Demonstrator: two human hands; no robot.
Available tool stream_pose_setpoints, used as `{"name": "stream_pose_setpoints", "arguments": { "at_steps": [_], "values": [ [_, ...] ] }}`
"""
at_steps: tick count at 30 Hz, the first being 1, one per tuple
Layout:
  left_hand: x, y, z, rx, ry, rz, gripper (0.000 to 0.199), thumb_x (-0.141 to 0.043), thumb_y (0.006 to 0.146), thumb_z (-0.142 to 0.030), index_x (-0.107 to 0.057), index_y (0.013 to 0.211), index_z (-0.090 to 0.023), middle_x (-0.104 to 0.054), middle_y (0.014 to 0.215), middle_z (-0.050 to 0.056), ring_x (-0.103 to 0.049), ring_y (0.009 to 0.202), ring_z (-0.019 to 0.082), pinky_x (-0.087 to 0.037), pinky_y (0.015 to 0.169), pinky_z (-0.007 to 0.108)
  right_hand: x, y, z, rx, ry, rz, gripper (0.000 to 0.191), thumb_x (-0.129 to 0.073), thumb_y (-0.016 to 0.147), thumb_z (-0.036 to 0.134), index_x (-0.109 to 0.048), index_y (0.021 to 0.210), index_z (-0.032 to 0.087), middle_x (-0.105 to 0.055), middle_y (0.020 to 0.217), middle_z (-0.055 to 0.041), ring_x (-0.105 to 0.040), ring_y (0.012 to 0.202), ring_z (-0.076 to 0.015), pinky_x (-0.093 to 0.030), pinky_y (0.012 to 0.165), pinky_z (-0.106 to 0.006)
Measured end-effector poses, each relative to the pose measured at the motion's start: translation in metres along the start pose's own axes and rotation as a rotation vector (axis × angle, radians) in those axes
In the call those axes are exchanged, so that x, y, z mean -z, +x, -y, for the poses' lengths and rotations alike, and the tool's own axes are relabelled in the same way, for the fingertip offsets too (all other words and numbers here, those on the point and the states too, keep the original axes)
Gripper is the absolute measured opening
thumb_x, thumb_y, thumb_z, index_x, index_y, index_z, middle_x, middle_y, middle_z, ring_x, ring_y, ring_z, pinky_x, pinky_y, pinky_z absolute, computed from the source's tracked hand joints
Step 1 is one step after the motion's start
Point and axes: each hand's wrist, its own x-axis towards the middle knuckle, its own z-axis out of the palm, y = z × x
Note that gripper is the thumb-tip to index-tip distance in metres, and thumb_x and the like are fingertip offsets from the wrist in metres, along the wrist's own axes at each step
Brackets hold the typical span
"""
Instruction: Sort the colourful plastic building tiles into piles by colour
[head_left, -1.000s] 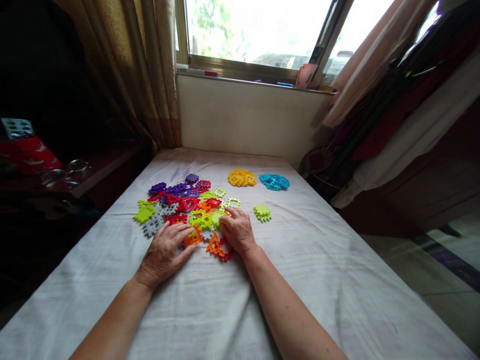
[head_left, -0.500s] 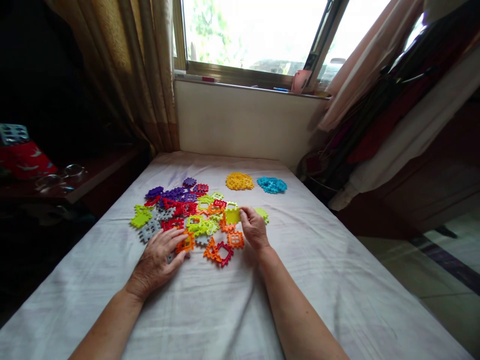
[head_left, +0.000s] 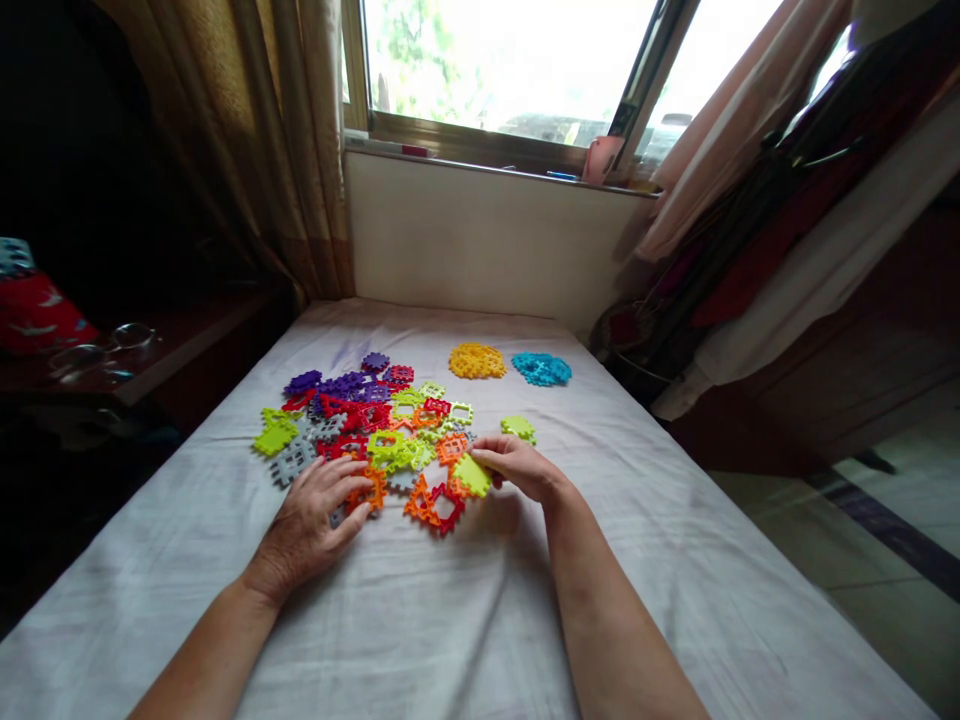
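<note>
My right hand pinches a lime-green square building tile with toothed edges, just over the right side of a mixed heap. An orange window tile lies behind it, and a red open-frame tile is to its left. At the heap's near left edge, my left hand rests with its fingers stretched over an orange tile; the fingertips cover part of it. Grey tiles lie beyond those fingers. Another lime-green tile sits apart, beyond my right hand.
A yellow pile and a blue pile stand apart at the back of the cloth-covered surface. Purple tiles are at the heap's far side. Glasses lie on a side table at left; clothes hang at right.
My right hand has brought the lime-green tile nearer to me and tilted it, leaving the second lime-green tile fully in sight. My left hand has hardly moved.
</note>
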Motion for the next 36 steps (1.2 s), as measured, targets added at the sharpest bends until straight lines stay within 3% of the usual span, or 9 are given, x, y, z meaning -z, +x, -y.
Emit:
{"name": "stream_pose_setpoints", "arguments": {
  "at_steps": [3, 9, 13, 16, 19, 24, 27, 30, 36],
  "values": [
    [0.001, 0.001, -0.001, -0.011, 0.003, -0.013, 0.029, -0.052, 0.089, -0.046, -0.070, 0.104, -0.029, -0.071, 0.122, 0.005, -0.062, 0.118, 0.026, -0.036, 0.111, 0.051, 0.012, 0.004, 0.000, 0.060, -0.011, -0.200, 0.036, -0.075, 0.062, 0.047, -0.070, 0.080, 0.017, -0.060, 0.062, 0.0027, -0.048, 0.050, -0.0078, -0.035, 0.044, -0.019],
    [0.006, 0.004, -0.006, 0.018, -0.024, 0.002, 0.025, -0.052, 0.090, -0.043, -0.070, 0.082, -0.027, -0.075, 0.109, 0.003, -0.066, 0.110, 0.024, -0.032, 0.114, 0.051, 0.069, 0.006, -0.025, 0.096, -0.288, -0.995, 0.036, -0.053, 0.076, 0.046, -0.073, 0.087, 0.017, -0.070, 0.073, -0.0050, -0.060, 0.066, -0.0178, -0.045, 0.058, -0.026],
    [0.008, 0.004, -0.009, 0.053, -0.028, -0.007, 0.029, -0.051, 0.090, -0.042, -0.069, 0.073, -0.026, -0.077, 0.101, 0.002, -0.068, 0.104, 0.022, -0.029, 0.116, 0.050, 0.085, -0.001, -0.038, -0.012, -0.539, -1.094, 0.029, -0.052, 0.079, 0.036, -0.075, 0.086, 0.020, -0.072, 0.081, -0.0073, -0.063, 0.078, -0.0218, -0.047, 0.072, -0.030],
    [0.007, 0.004, -0.009, 0.069, -0.026, -0.023, 0.030, -0.049, 0.091, -0.042, -0.068, 0.073, -0.026, -0.076, 0.102, 0.003, -0.067, 0.105, 0.022, -0.030, 0.115, 0.050, 0.075, 0.000, -0.031, 0.052, -0.739, -1.164, 0.032, -0.051, 0.083, 0.032, -0.076, 0.097, 0.018, -0.070, 0.099, -0.0123, -0.062, 0.090, -0.0240, -0.047, 0.082, -0.034],
    [0.005, 0.004, -0.009, 0.067, -0.023, -0.025, 0.029, -0.050, 0.090, -0.041, -0.068, 0.073, -0.026, -0.076, 0.104, 0.003, -0.067, 0.106, 0.023, -0.032, 0.113, 0.050, 0.043, 0.006, -0.016, 0.191, -0.844, -1.086, 0.031, -0.050, 0.087, 0.030, -0.075, 0.101, 0.018, -0.068, 0.104, -0.0123, -0.062, 0.093, -0.0230, -0.047, 0.086, -0.034],
    [0.005, 0.005, -0.008, 0.059, -0.014, -0.022, 0.028, -0.051, 0.090, -0.042, -0.069, 0.074, -0.027, -0.075, 0.112, 0.003, -0.065, 0.112, 0.025, -0.032, 0.112, 0.053, -0.050, 0.017, -0.003, 0.497, -0.983, -0.560, 0.023, -0.057, 0.089, 0.026, -0.073, 0.106, 0.025, -0.070, 0.111, -0.0064, -0.060, 0.104, -0.0210, -0.045, 0.095, -0.034],
    [0.006, 0.005, -0.007, 0.054, -0.011, -0.021, 0.028, -0.051, 0.090, -0.041, -0.068, 0.074, -0.027, -0.075, 0.111, 0.003, -0.065, 0.112, 0.026, -0.031, 0.112, 0.054, -0.094, 0.018, -0.008, 0.590, -1.079, -0.361, 0.028, -0.063, 0.087, 0.029, -0.069, 0.114, 0.028, -0.067, 0.124, -0.0038, -0.055, 0.117, -0.0227, -0.041, 0.101, -0.038],
    [0.006, 0.004, -0.006, 0.064, -0.014, -0.012, 0.029, -0.051, 0.090, -0.041, -0.069, 0.073, -0.026, -0.075, 0.111, 0.003, -0.064, 0.112, 0.026, -0.030, 0.113, 0.053, -0.111, 0.017, -0.013, 0.579, -1.164, -0.335, 0.025, -0.064, 0.086, 0.028, -0.069, 0.111, 0.026, -0.068, 0.120, -0.0044, -0.055, 0.113, -0.0233, -0.040, 0.098, -0.038],
    [0.005, 0.003, -0.005, 0.124, -0.011, -0.032, 0.030, -0.051, 0.089, -0.040, -0.067, 0.069, -0.026, -0.075, 0.111, 0.004, -0.063, 0.114, 0.026, -0.030, 0.114, 0.054, -0.109, 0.014, -0.010, 0.594, -1.263, -0.352, 0.017, -0.056, 0.095, 0.026, -0.069, 0.084, 0.023, -0.071, 0.093, -0.0036, -0.057, 0.095, -0.0207, -0.038, 0.084, -0.033]
  ]
}}
